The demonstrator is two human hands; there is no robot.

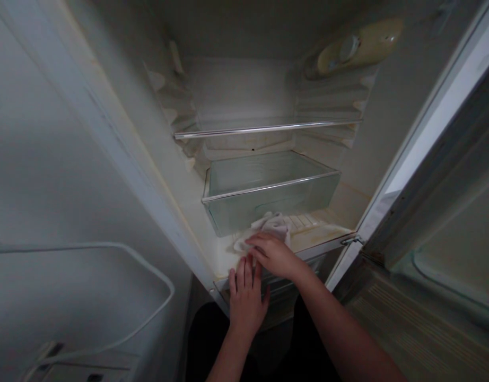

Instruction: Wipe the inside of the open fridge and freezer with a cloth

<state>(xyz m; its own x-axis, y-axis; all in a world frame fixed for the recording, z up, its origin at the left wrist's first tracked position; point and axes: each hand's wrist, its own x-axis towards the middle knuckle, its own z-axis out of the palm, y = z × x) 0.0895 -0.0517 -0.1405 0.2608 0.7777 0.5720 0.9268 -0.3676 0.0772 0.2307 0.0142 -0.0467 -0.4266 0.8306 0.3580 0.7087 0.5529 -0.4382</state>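
Observation:
I look down into an open refrigerator. My right hand [273, 254] presses flat on a white cloth [268, 225] lying on the fridge floor ledge [316, 236], just in front of a clear crisper drawer [268, 196]. My left hand [246, 297] rests with fingers spread on the front edge of that ledge, beside and slightly under the right hand. It holds nothing.
A glass shelf [264, 129] sits above the drawer. A yellowish lamp housing [356, 48] is on the upper right wall. The fridge door [439, 223] stands open at right. A white wall [49, 159] with a white cable [109, 246] is at left.

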